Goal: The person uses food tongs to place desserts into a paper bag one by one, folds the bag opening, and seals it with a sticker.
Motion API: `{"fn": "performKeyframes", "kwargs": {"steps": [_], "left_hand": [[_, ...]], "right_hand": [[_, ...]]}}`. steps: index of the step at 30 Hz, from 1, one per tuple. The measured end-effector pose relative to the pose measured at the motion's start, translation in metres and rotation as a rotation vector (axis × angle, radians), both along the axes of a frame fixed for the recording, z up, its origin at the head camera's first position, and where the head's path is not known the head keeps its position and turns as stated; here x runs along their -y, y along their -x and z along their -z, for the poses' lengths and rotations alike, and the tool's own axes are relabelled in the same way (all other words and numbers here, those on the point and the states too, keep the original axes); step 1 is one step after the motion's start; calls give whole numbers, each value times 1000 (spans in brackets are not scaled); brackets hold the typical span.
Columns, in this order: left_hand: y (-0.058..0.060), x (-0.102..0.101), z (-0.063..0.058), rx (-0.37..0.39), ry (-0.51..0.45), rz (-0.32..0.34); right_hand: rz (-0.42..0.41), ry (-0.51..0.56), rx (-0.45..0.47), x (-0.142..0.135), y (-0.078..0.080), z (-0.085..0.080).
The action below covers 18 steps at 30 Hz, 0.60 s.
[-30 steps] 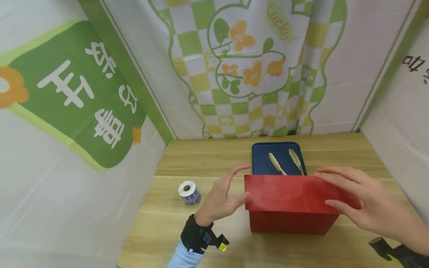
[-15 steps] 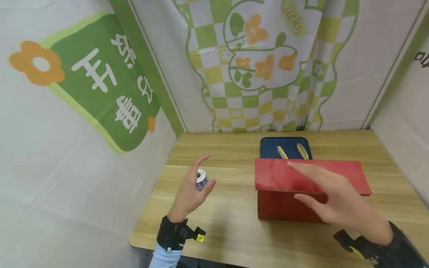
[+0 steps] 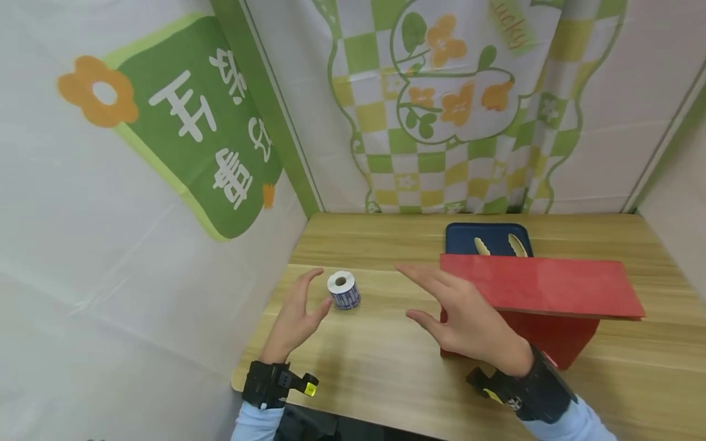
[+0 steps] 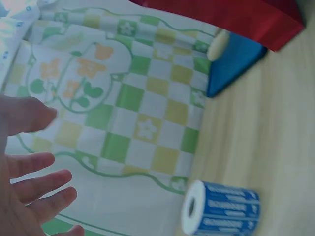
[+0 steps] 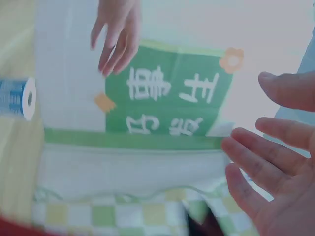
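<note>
A roll of labels (image 3: 343, 290), white on top with blue print round its side, stands on the wooden table. My left hand (image 3: 292, 318) hovers just left of it, fingers and thumb spread and holding nothing. To the right of the roll, my right hand (image 3: 463, 315) is in the air with its fingers extended and nothing in them. Behind that hand is a red box (image 3: 551, 285) with a flat overhanging lid; the hand hides part of its left side. In the left wrist view the label roll (image 4: 221, 209) lies beyond the spread fingers (image 4: 44, 184).
A dark blue tray (image 3: 463, 240) sits at the back of the table (image 3: 386, 361), partly hidden by the red box. Tongs (image 3: 516, 245) with cream tips rest on it. Fabric walls (image 3: 430, 165) enclose the back and sides.
Both hands have moved away from the red box to the left, the left hand first, and are now near the label roll. The head view has turned left; the box stays put.
</note>
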State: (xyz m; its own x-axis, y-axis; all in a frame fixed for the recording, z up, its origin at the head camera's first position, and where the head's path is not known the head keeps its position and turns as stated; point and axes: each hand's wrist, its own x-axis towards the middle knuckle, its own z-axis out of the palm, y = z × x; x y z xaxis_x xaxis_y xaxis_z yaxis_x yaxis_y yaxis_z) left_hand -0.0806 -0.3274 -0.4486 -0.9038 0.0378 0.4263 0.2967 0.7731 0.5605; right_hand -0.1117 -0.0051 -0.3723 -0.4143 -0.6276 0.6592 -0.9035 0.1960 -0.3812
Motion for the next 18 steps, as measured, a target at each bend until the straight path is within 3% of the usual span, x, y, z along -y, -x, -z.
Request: {"fn": "performKeyframes", "kwargs": {"steps": [6,11,18], "left_hand": [[10,6,22,93,32,-11],[23,8,38,80,69,-5],[36,17,53,70,106,-29]], "right_hand": [[-1,59,50,49,17,25],[23,132,85,87,28,50],[88,394,221,133,43,86]]}}
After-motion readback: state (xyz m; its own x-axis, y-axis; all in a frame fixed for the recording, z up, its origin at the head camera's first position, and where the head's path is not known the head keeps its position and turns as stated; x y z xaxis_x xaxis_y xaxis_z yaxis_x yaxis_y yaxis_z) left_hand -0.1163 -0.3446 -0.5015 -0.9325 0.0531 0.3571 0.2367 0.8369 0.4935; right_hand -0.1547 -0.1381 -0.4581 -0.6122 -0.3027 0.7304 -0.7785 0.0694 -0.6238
